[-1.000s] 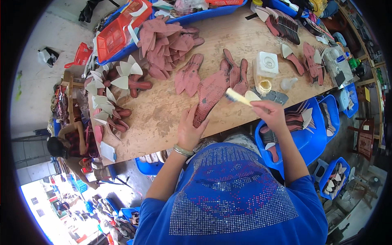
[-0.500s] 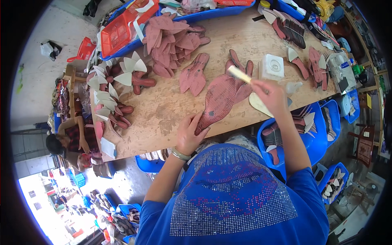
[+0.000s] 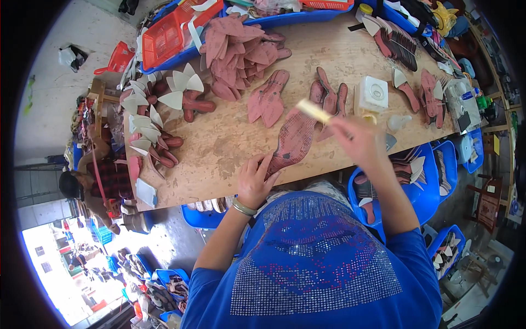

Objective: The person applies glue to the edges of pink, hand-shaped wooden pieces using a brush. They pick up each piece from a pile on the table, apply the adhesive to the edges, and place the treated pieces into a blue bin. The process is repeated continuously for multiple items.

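- The left hand [image 3: 255, 183] is in the middle of the frame, with its fingers closed around the narrow lower end of a reddish sole [image 3: 296, 137].
- This sole has a net-like pattern and lies slantwise, its wide end toward the upper right, near the middle of the frame.
- The right hand [image 3: 359, 143], a little blurred, is right of the centre; its fingers are bent closely around a brush [image 3: 315, 111] with a pale handle.
- The brush points to the upper left, over the wide end of the sole; whether it touches the surface, I cannot tell.
- Just above the right hand there is a white square container [image 3: 374, 92], and beside it a clear bottle [image 3: 399, 122].
- Other reddish pieces [image 3: 268, 98] lie on the wooden table [image 3: 208, 148], left of the brush, below a big pile [image 3: 235, 55] at upper centre.
- Right of the centre, partly behind the right forearm, is a blue tub [image 3: 422, 200] containing more pieces.
- At the left edge, another person [image 3: 109, 181] wears a checked garment.
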Action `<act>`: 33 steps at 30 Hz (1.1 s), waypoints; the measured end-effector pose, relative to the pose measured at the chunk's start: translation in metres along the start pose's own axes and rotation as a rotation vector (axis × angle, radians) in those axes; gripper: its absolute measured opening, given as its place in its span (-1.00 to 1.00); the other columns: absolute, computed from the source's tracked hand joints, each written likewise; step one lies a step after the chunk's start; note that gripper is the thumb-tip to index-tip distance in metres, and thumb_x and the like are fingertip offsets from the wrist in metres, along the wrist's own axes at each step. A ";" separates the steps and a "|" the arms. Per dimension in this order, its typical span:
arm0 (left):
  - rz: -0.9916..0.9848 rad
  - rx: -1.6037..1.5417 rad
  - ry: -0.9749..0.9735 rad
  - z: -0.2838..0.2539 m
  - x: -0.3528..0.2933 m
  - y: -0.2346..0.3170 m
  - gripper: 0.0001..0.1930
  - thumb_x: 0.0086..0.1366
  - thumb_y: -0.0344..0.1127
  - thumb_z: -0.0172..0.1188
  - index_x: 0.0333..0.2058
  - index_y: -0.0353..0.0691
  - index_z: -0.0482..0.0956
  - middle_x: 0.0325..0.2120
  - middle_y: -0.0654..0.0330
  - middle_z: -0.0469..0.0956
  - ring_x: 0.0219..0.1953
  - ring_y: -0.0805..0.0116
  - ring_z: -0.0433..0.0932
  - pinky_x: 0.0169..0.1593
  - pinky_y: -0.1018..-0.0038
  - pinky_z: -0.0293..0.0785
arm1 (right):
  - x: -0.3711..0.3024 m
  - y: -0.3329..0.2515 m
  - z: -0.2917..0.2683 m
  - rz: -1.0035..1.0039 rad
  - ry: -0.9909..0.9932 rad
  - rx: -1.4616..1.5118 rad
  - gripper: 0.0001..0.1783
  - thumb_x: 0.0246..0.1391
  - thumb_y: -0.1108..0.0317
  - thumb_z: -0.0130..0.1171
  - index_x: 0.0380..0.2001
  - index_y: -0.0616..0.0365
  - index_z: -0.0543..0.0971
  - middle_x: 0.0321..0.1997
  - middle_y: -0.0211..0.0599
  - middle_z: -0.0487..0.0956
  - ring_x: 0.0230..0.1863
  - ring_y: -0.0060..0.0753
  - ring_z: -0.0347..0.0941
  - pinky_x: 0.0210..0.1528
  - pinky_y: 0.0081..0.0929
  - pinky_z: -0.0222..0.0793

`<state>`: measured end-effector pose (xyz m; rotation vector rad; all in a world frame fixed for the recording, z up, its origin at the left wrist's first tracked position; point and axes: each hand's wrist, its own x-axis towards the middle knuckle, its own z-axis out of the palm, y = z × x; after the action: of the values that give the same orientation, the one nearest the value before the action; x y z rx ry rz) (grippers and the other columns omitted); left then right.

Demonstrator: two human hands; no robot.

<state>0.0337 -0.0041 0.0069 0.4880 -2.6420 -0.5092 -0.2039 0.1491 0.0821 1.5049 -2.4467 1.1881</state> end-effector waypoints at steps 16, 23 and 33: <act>-0.125 -0.047 0.107 -0.015 -0.027 -0.029 -0.38 -0.07 -0.31 0.49 0.01 -0.30 0.50 -0.15 -0.01 0.48 -0.15 0.03 0.50 -0.12 0.23 0.46 | 0.036 -0.010 0.034 -0.030 -0.136 -0.107 -0.83 0.02 0.33 0.27 -0.29 0.08 0.68 -0.41 -0.19 0.64 -0.38 -0.17 0.60 -0.35 -0.40 0.47; -0.315 -0.306 0.198 -0.012 -0.040 -0.058 -0.36 -0.06 -0.33 0.48 0.04 -0.32 0.49 -0.15 0.00 0.49 -0.18 0.06 0.53 -0.13 0.30 0.51 | 0.055 -0.017 0.064 -0.144 -0.027 0.215 -0.86 -0.03 0.37 0.33 -0.35 0.10 0.67 -0.45 -0.26 0.62 -0.48 -0.26 0.56 -0.42 -0.38 0.45; -0.448 -0.242 0.255 -0.016 -0.048 -0.079 -0.34 -0.04 -0.32 0.47 0.08 -0.34 0.46 -0.13 0.00 0.48 -0.14 0.06 0.54 -0.07 0.31 0.50 | -0.002 -0.046 0.113 -0.096 -0.371 0.379 -0.77 0.00 0.39 0.33 -0.22 0.11 0.68 -0.45 -0.33 0.63 -0.49 -0.49 0.52 -0.46 -0.56 0.39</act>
<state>0.1025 -0.0584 -0.0277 1.0009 -2.1897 -0.8267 -0.1282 0.0695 0.0283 2.0887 -2.4156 1.5418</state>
